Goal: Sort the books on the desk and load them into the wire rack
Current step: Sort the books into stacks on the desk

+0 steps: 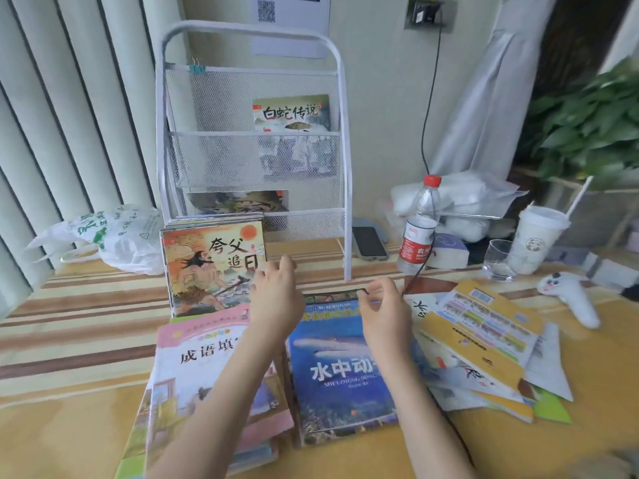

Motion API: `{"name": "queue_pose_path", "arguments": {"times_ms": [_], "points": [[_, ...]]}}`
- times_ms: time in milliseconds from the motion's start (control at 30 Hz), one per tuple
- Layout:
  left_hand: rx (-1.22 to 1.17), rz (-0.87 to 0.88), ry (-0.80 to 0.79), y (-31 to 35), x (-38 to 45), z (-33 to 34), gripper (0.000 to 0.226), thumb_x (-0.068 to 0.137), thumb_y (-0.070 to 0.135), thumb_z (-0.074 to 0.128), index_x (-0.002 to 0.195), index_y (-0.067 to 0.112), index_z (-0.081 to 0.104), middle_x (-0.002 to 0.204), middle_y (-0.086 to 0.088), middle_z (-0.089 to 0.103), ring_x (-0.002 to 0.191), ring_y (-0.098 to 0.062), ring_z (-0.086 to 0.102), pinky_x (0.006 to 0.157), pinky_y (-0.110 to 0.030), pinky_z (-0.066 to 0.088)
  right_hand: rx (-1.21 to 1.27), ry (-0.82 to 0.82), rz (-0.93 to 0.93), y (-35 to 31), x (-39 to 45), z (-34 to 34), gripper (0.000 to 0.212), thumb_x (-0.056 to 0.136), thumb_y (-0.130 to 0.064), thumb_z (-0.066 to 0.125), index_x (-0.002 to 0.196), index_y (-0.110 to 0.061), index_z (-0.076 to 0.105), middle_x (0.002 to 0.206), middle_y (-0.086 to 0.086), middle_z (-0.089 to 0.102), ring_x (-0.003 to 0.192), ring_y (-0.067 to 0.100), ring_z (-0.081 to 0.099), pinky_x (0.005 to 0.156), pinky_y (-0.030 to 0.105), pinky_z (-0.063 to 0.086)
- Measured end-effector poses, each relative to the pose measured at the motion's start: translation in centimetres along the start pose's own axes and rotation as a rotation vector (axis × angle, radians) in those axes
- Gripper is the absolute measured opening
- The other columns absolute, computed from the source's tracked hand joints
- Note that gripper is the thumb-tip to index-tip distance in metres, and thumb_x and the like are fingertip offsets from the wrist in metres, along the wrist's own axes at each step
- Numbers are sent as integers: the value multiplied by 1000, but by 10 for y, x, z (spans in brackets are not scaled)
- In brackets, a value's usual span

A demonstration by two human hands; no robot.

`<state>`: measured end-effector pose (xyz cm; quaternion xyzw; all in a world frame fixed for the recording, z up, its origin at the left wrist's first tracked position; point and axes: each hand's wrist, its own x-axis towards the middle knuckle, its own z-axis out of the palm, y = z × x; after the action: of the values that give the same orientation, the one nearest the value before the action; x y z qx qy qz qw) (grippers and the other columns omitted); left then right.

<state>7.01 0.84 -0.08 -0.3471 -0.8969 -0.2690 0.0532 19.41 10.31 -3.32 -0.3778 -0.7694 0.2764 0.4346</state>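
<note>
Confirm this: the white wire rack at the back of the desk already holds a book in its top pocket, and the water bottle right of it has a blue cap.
Wrong in one respect: the head view shows the water bottle has a red cap, not blue. The rest stands: the white wire rack at the back of the desk already holds a book in its top pocket.

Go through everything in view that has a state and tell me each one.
White wire rack: upright, two books loaded.
Red-capped plastic water bottle: capped, upright.
Clear drinking glass: upright.
Blue ocean-animal book: flat, closed.
Left hand: open, holding nothing.
Right hand: open, holding nothing.
</note>
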Motion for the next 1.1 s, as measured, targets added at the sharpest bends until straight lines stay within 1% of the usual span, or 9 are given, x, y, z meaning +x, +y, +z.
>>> {"name": "queue_pose_path", "arguments": {"times_ms": [200,333,433,633,700,800,867,967,1100], "points": [[-110,263,-124,72,-22,45,29,90,13,51,120,14,51,124,-6,54,116,-28,45,94,-39,41,-348,39,169,52,4,-66,30,89,-28,58,115,-15,51,113,9,61,108,31,53,83,39,43],[-229,383,-367,119,-40,84,34,92,13,49,126,9,49,121,-14,59,114,-33,53,92,-40,44,-541,-179,324,87,0,-97,65,88,-52,51,142,-22,29,152,4,30,141,27,19,111,53,17],[-285,407,-453,136,-52,105,38,89,7,45,127,5,46,114,-20,64,107,-35,58,85,-38,47,-582,-319,303,101,-4,-109,72,87,-61,45,147,-32,18,159,-9,8,146,19,0,110,62,4],[-469,299,-405,140,-46,112,47,88,1,44,134,8,43,117,-17,61,99,-37,64,80,-41,53,-630,-221,116,98,-6,-120,38,91,-52,47,126,-39,54,129,-8,57,127,18,41,102,47,31],[-492,294,-381,138,-41,111,46,92,0,41,137,8,42,125,-16,60,115,-31,58,92,-36,48,-688,-101,21,88,-5,-125,29,91,-52,47,107,-38,67,93,-8,69,103,14,56,103,41,23],[-688,307,-351,137,-38,100,41,95,0,37,132,10,50,126,-7,60,121,-22,54,102,-30,42,-697,127,-182,70,-4,-132,8,81,-41,66,77,-37,72,58,-10,54,86,13,58,111,48,-1],[-933,319,-345,137,-36,85,36,99,5,35,126,19,54,124,2,61,123,-14,53,106,-28,39,-625,256,-265,58,-3,-136,10,73,-32,76,67,-38,70,58,-15,58,89,14,58,110,53,-6],[-1105,423,-456,130,-33,68,30,99,41,36,128,38,46,134,10,53,127,-3,47,107,-22,36,-561,338,-334,40,5,-149,7,76,-33,70,71,-39,70,70,-19,68,99,15,51,106,62,-10],[-953,535,-427,120,-28,66,36,86,13,67,114,29,51,111,5,62,106,-4,57,94,-23,45,-492,302,-364,15,13,-156,10,81,-35,64,76,-35,71,77,-15,71,102,21,53,107,59,-10]]}}
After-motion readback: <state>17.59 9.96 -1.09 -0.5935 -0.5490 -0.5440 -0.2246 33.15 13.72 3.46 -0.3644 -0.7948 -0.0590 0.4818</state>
